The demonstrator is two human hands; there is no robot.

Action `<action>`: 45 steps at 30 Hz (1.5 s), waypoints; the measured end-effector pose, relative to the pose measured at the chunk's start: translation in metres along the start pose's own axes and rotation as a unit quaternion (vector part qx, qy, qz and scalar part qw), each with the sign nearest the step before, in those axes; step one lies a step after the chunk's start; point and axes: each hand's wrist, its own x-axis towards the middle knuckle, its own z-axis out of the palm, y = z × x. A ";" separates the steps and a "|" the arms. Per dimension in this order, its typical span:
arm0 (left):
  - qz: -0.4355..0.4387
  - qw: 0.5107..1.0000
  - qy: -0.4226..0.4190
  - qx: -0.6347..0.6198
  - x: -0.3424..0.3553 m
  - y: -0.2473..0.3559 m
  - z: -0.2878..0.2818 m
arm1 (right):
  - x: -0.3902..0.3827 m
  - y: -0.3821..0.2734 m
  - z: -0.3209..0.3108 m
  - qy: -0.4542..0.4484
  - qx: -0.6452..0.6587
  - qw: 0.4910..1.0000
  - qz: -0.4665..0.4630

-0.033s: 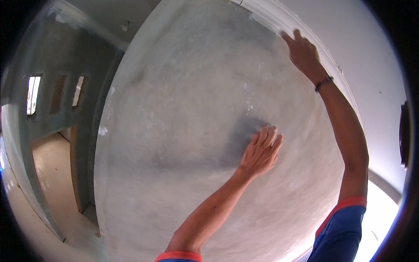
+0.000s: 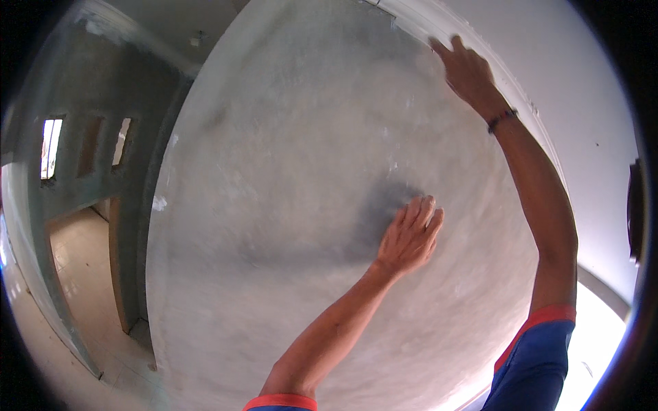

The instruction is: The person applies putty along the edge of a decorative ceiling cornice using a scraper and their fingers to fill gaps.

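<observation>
A grey plastered wall (image 2: 295,137) with white smudges takes up most of the view. My left hand (image 2: 410,236) rests against it, palm side to the plaster, fingers slightly spread and nothing visible in them. Higher up, my right hand (image 2: 469,72) reaches to the white moulding (image 2: 418,24) where wall and ceiling meet. Two of its fingers stretch apart toward the moulding's lower edge; the other fingers are partly hidden and slightly blurred. No tool shows in this hand. A dark beaded bracelet (image 2: 502,120) circles the right wrist.
The white ceiling (image 2: 576,116) spreads beyond the moulding on the right. On the left, a darker wall (image 2: 75,82) has narrow openings and a doorway (image 2: 81,253) above a tiled floor. A dark object (image 2: 635,212) stands out at the far right rim.
My right hand has shifted slightly up and to the left along the moulding. The left hand stays in place on the wall.
</observation>
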 end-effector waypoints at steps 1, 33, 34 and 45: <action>0.000 1.000 0.007 0.003 -0.001 0.000 0.001 | 0.020 -0.012 -0.001 0.006 0.027 1.000 0.002; -0.020 0.999 -0.008 0.024 0.003 0.008 0.001 | -0.231 0.125 0.054 -0.234 0.007 0.969 0.082; -0.024 0.999 -0.013 0.033 0.002 0.009 0.002 | -0.242 0.128 0.053 -0.255 -0.003 0.963 0.091; -0.023 0.996 -0.029 0.087 0.003 0.011 0.006 | -0.339 0.167 0.053 -0.372 -0.050 0.911 0.169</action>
